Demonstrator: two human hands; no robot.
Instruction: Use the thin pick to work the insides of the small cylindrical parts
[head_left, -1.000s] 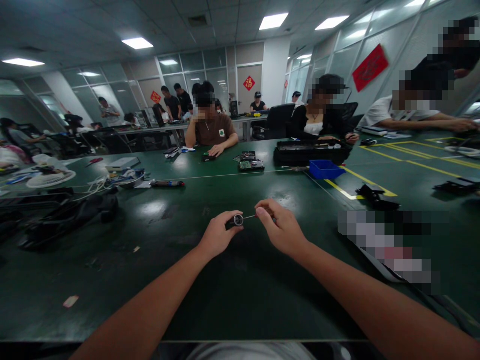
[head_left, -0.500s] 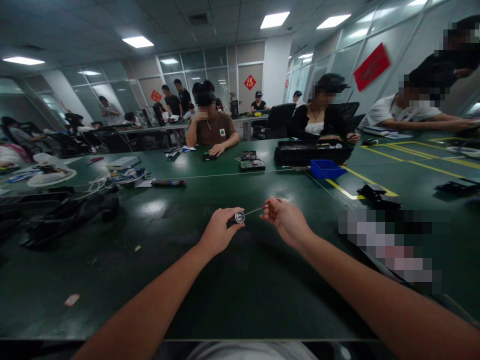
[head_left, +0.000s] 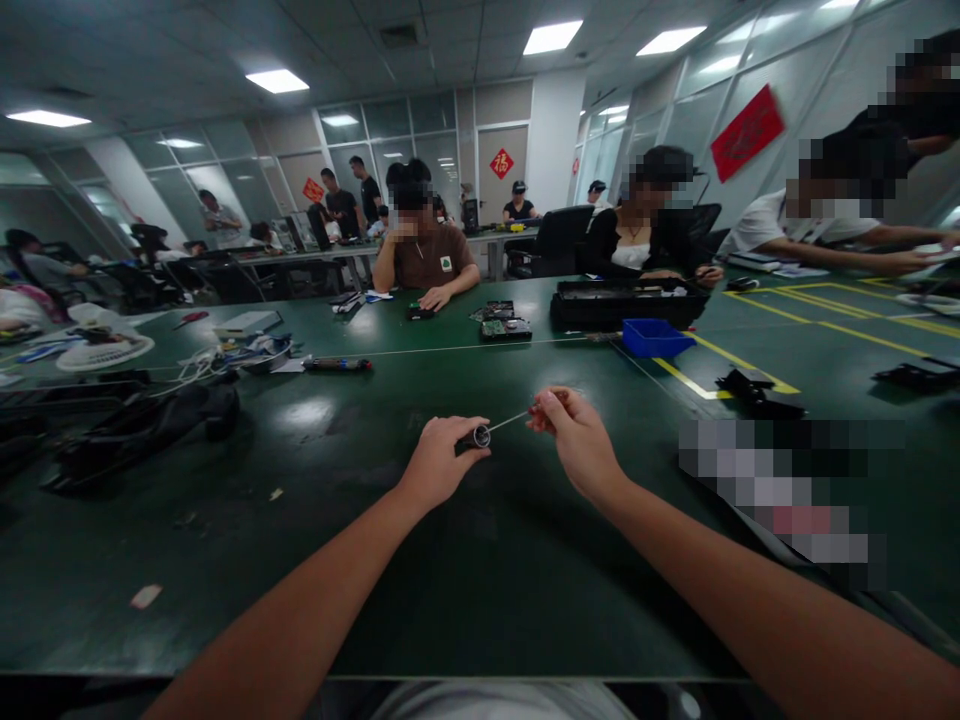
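Note:
My left hand point(head_left: 439, 460) grips a small dark cylinder point(head_left: 480, 436) between thumb and fingers, its silver-rimmed round end turned to the right. My right hand point(head_left: 574, 430) is closed round the end of a thin metal rod point(head_left: 510, 422), much like a screwdriver shaft; any handle is hidden by the fingers. The rod slants down to the left, and its far end meets the rim or mouth of the cylinder; which one I cannot tell. Both hands are held above the dark green table point(head_left: 525, 600).
A blue bin point(head_left: 656, 338) and a long black casing point(head_left: 622, 308) stand beyond my right hand. Circuit-board parts point(head_left: 506, 328) lie ahead. Black parts point(head_left: 142, 430) and a screwdriver-like tool point(head_left: 337, 365) are on the left. Co-workers sit across the table.
The fingers of my right hand have rolled a little and shifted slightly up and right around the rod. The cylinder's round end has turned slightly; my left hand stays nearly in place.

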